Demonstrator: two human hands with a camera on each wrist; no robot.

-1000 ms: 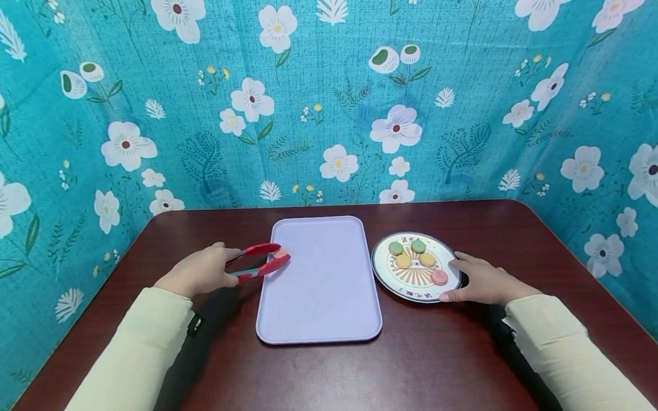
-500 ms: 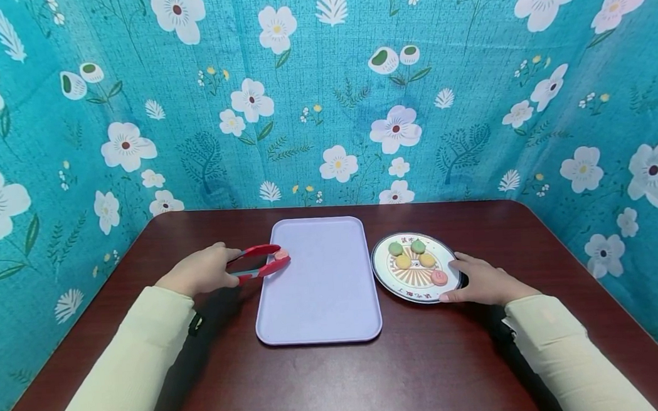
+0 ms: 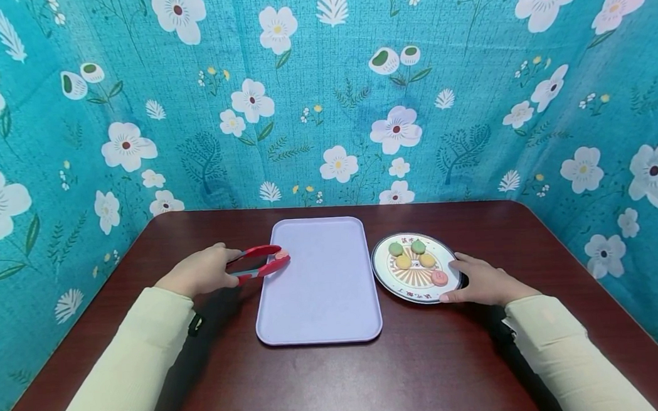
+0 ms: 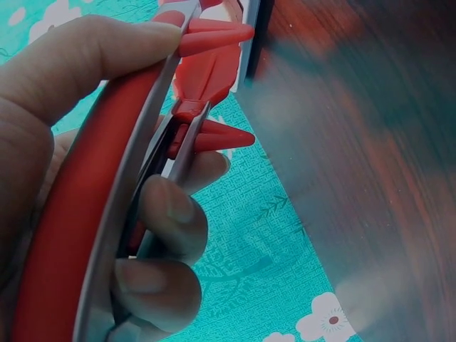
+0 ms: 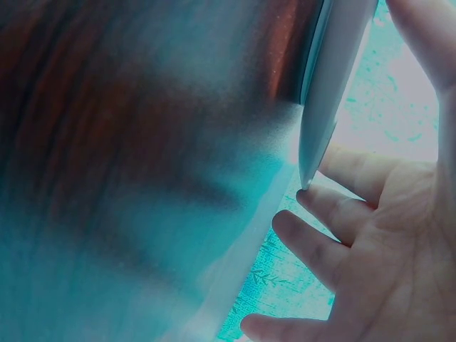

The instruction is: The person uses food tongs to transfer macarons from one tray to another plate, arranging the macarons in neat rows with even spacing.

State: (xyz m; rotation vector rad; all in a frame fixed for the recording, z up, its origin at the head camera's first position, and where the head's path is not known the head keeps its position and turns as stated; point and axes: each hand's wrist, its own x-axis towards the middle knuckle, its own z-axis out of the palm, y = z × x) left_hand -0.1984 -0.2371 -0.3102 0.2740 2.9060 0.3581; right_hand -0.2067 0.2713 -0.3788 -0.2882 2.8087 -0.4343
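Note:
My left hand (image 3: 200, 273) holds red tongs (image 3: 261, 271) with grey inner edges. Their tips lie over the left edge of a pale lilac tray (image 3: 323, 300), around a small pink macaron-like piece (image 3: 280, 254). In the left wrist view the thumb presses one red arm of the tongs (image 4: 92, 199), and curled fingers wrap the other side. At the tray's right, my right hand (image 3: 483, 281) holds the rim of a round patterned plate (image 3: 386, 274) between thumb and fingers. The right wrist view shows this plate (image 5: 335, 78) edge-on against the fingertips.
On the plate lie green pieces (image 3: 418, 246), yellow pieces (image 3: 403, 261) and one pink piece (image 3: 439, 277). A dark brown wooden table (image 3: 328, 381) carries everything. Behind and beside it hangs a teal flowered cloth (image 3: 311, 106).

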